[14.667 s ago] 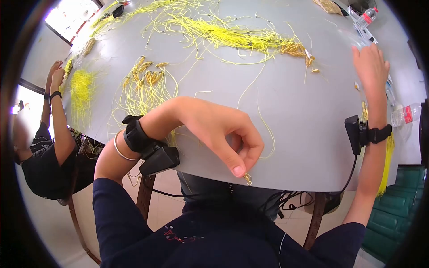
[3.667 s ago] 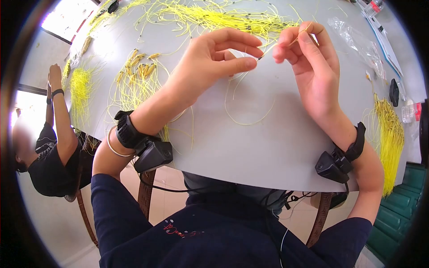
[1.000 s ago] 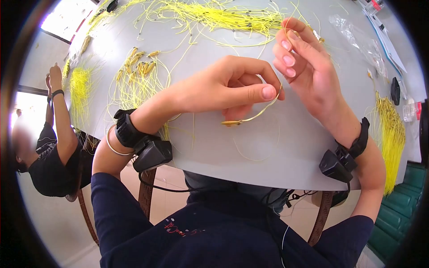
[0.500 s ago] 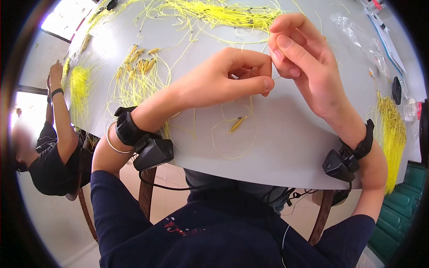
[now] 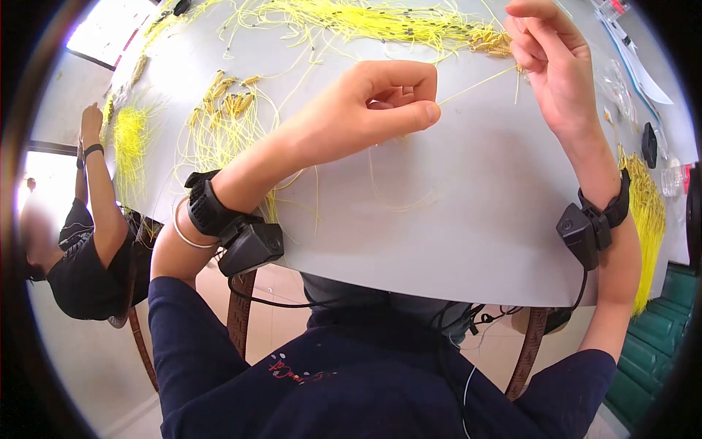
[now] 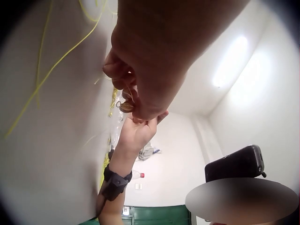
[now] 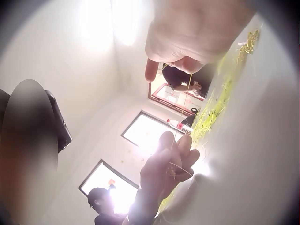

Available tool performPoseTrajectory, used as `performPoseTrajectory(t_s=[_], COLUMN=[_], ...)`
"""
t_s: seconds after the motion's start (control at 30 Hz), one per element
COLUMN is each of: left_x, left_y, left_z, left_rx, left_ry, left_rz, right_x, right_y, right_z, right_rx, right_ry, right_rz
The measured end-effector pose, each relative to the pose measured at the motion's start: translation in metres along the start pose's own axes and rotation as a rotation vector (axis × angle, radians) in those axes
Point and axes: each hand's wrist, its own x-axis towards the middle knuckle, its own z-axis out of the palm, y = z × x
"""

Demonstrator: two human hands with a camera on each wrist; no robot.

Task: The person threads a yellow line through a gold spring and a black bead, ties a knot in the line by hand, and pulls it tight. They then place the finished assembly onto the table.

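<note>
My left hand (image 5: 369,117) is over the middle of the grey table, thumb and forefinger pinching a thin yellow line (image 5: 479,86). The line runs straight up to the right hand (image 5: 552,66), whose curled fingers pinch it near the bundle's end. In the left wrist view a small gold wire coil (image 6: 126,107) with a ring at its tip shows at the left hand's fingers; the head view mostly hides it behind that hand. A loose loop of line hangs below the left hand, close over the tabletop.
A long yellow line bundle (image 5: 351,20) lies across the back, gold coils (image 5: 490,41) at its right end. More gold coils (image 5: 238,104) lie left with tangled lines. Another bundle (image 5: 647,234) hangs over the right edge, near a black object (image 5: 648,145). Another person (image 5: 84,256) sits left.
The right hand has moved up and right, away from the left hand, and the line between them is now drawn straight. The coil dangling below the left hand has risen to its fingers.
</note>
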Motion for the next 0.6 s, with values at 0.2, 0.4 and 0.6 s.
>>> performPoseTrajectory(t_s=[0.2, 0.4, 0.6], left_x=[-0.001, 0.002, 0.0], left_y=[-0.004, -0.011, -0.012], left_z=[-0.003, -0.002, -0.004], left_rx=[0.084, 0.088, 0.086], left_ry=[-0.009, 0.022, 0.078], left_rz=[-0.035, 0.031, 0.005], right_x=[0.002, 0.005, -0.008], right_y=[-0.005, -0.001, -0.007], right_z=[0.0, -0.016, 0.013], right_rx=[-0.064, -0.038, -0.405], right_ry=[-0.014, 0.129, -0.285], right_rz=[0.092, 0.267, 0.286])
